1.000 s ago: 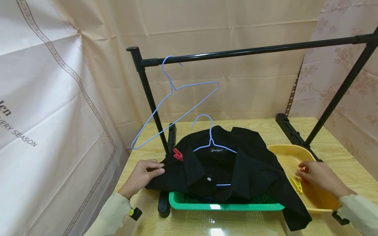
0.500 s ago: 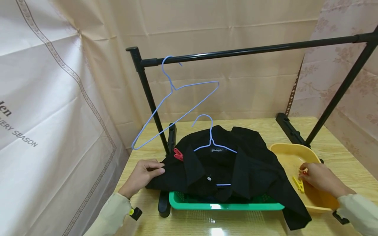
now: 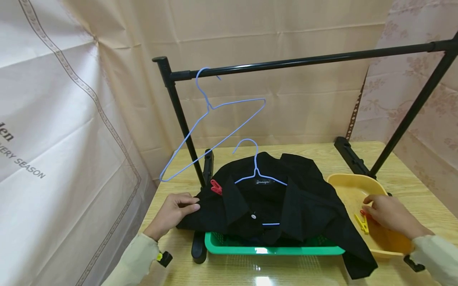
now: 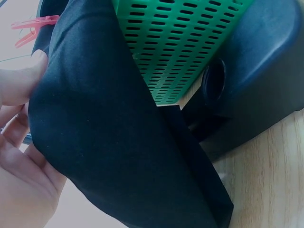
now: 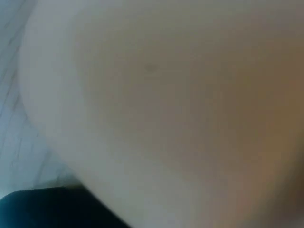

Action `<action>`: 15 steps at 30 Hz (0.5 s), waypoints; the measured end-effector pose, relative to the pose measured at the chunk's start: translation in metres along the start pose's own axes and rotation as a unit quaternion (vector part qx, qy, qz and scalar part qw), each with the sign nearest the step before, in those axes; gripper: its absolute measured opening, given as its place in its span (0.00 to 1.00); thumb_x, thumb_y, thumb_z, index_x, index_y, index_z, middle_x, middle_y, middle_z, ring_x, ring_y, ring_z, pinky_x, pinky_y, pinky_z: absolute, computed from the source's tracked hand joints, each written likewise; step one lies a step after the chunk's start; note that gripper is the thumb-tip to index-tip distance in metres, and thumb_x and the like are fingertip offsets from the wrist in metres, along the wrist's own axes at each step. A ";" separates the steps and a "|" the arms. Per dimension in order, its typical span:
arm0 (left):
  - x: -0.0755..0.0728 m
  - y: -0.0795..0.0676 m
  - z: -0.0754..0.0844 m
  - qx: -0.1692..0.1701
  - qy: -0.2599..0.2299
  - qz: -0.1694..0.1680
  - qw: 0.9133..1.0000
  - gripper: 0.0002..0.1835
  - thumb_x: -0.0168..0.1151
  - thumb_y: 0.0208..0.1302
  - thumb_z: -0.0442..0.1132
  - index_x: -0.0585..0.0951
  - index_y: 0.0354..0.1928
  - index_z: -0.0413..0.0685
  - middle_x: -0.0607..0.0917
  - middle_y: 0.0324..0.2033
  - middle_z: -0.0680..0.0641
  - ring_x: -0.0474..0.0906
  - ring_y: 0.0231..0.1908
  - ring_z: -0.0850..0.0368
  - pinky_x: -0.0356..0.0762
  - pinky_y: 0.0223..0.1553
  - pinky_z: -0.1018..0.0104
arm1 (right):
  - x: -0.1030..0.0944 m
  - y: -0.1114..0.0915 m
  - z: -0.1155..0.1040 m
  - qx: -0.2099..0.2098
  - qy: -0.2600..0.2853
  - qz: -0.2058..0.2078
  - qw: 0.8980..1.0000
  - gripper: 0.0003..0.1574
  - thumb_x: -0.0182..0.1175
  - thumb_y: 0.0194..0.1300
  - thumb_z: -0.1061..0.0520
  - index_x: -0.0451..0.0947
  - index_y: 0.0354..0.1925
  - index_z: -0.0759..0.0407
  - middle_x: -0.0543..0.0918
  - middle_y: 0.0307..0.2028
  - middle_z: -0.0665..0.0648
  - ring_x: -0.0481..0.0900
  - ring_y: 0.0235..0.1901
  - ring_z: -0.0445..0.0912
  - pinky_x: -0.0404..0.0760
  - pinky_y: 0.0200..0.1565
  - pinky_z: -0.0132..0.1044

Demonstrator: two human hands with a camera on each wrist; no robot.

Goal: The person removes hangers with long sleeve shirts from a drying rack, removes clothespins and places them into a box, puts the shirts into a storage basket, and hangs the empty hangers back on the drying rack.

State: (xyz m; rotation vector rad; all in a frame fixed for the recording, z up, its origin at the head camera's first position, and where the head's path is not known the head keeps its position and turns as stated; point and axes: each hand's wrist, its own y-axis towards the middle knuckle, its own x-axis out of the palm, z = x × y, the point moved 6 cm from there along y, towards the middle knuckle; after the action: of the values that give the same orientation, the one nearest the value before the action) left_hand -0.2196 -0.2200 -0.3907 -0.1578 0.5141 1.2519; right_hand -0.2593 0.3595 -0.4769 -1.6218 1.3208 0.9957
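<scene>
A black collared shirt lies over a green basket, with a blue wire hanger inside its neck. My left hand pinches the shirt's left-side edge; in the left wrist view the thumb presses on the black cloth. A red clothespin is clipped on the shirt near that hand. Inside the yellow basin, my right hand holds another red clothespin, which is partly hidden by the fingers. Beside it lies a yellow clothespin. The right wrist view is filled by blurred skin.
A black rack bar crosses above the table, and a second blue hanger hangs from its left end. Black rack feet stand at left and right. Cloth curtains surround the wooden table.
My right hand has shifted slightly right in the basin, and the red clothespin there now shows below the fingers. The yellow basin moved a little. My left hand and the shirt stay put.
</scene>
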 end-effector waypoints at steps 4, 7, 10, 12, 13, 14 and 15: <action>0.000 0.000 -0.001 0.004 0.001 0.001 1.000 0.10 0.64 0.61 0.33 0.86 0.44 0.44 0.83 0.31 0.48 0.77 0.32 0.56 0.76 0.35 0.65 | -0.011 -0.002 -0.007 0.001 0.009 0.022 1.000 0.21 0.62 0.64 0.56 0.75 0.43 0.75 0.77 0.27 0.62 0.68 0.19 0.46 0.72 0.20 0.37; 0.000 0.000 0.000 0.003 0.000 0.003 1.000 0.09 0.64 0.61 0.32 0.87 0.43 0.44 0.83 0.31 0.48 0.77 0.32 0.56 0.76 0.36 0.66 | -0.019 -0.005 -0.015 -0.001 0.021 0.033 0.999 0.22 0.60 0.66 0.52 0.76 0.44 0.72 0.79 0.31 0.64 0.68 0.20 0.45 0.72 0.19 0.36; 0.000 0.000 0.002 0.003 0.001 0.005 1.000 0.09 0.64 0.61 0.32 0.87 0.43 0.44 0.83 0.31 0.47 0.77 0.32 0.56 0.76 0.35 0.66 | -0.026 -0.007 -0.026 -0.007 0.035 0.042 0.998 0.25 0.58 0.68 0.47 0.77 0.45 0.70 0.80 0.33 0.63 0.69 0.21 0.45 0.72 0.19 0.35; 0.000 0.000 0.002 0.003 0.000 0.004 1.000 0.09 0.64 0.61 0.32 0.87 0.43 0.44 0.83 0.31 0.47 0.77 0.32 0.56 0.76 0.35 0.66 | -0.031 -0.007 -0.034 -0.014 0.044 0.050 0.998 0.27 0.55 0.69 0.44 0.78 0.46 0.68 0.81 0.33 0.61 0.71 0.22 0.46 0.72 0.20 0.35; 0.000 0.001 0.002 0.004 0.001 0.004 1.000 0.09 0.64 0.61 0.32 0.87 0.43 0.44 0.83 0.30 0.47 0.77 0.32 0.56 0.76 0.35 0.66 | -0.034 -0.007 -0.038 -0.018 0.048 0.054 0.997 0.28 0.54 0.69 0.43 0.78 0.46 0.68 0.81 0.34 0.63 0.72 0.23 0.47 0.74 0.21 0.36; 0.000 0.001 0.002 0.005 0.001 0.004 1.000 0.09 0.64 0.61 0.32 0.87 0.43 0.44 0.83 0.30 0.47 0.77 0.32 0.56 0.76 0.35 0.66 | -0.036 -0.007 -0.042 -0.023 0.050 0.060 0.997 0.28 0.54 0.70 0.42 0.78 0.46 0.67 0.82 0.36 0.64 0.74 0.26 0.48 0.76 0.23 0.37; 0.000 0.001 0.002 0.006 0.000 0.003 1.000 0.09 0.64 0.61 0.32 0.87 0.43 0.44 0.83 0.30 0.47 0.77 0.32 0.56 0.76 0.35 0.66 | -0.038 -0.007 -0.046 -0.029 0.052 0.066 0.996 0.29 0.53 0.70 0.41 0.79 0.46 0.66 0.82 0.37 0.64 0.77 0.28 0.50 0.78 0.25 0.39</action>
State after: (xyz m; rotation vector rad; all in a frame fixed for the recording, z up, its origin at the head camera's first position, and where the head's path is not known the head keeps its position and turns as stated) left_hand -0.2197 -0.2191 -0.3885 -0.1460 0.5225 1.2541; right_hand -0.2537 0.3313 -0.4236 -1.6672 1.4978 1.0487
